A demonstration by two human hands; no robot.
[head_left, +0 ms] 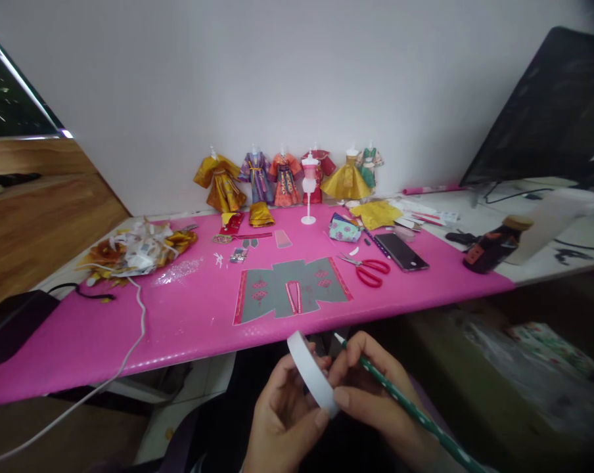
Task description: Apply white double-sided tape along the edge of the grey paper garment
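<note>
Head view, lower centre: left hand [282, 414] gripped the tape roll [311, 371]; right hand [370, 387] pinched its edge, holding a green pencil [415, 414]. Cut paper garment [292, 289] lay unassembled on the pink table [179, 322].

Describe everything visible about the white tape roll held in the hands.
The white tape roll is a flat ring with a smooth white outer face, seen nearly edge-on and tilted, its top leaning left. It sits below the pink table edge, over the lap. The left hand grips it from below, thumb on the lower rim; the right hand, which also holds a green dotted pencil, pinches its near side. Its core is hidden.
</note>
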